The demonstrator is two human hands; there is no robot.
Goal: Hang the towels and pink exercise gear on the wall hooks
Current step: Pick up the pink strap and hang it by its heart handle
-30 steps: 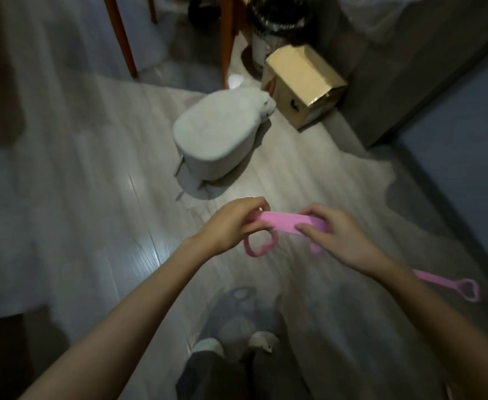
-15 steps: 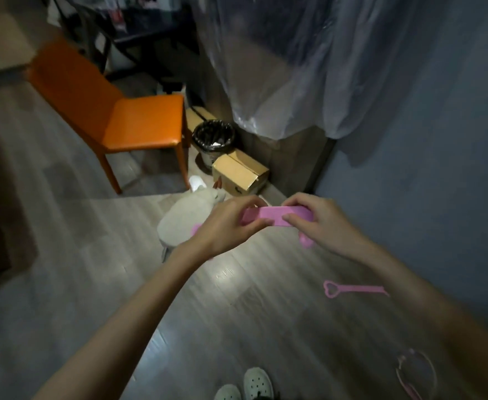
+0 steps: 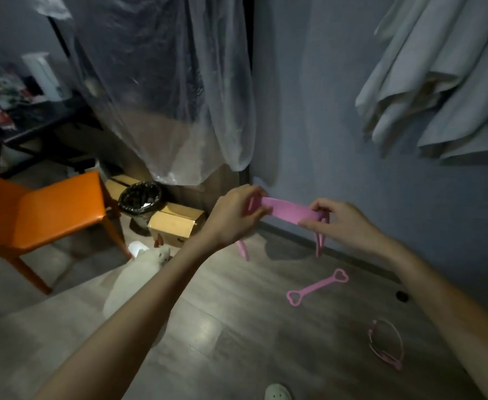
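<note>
Left hand (image 3: 232,216): pinches one end of the pink band (image 3: 287,212), middle of frame.
Right hand (image 3: 342,225): pinches the other end.
Towels (image 3: 445,90): hang upper right.

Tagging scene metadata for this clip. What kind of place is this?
Probably a room in a home, perhaps a bedroom or utility corner. Signs: an orange padded chair, a black-lined round waste bin on the floor, and pale grey towels hanging on the blue-grey wall.

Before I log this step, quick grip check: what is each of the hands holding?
Left hand: pinches one end of the pink band.
Right hand: pinches the band's other end.
</note>
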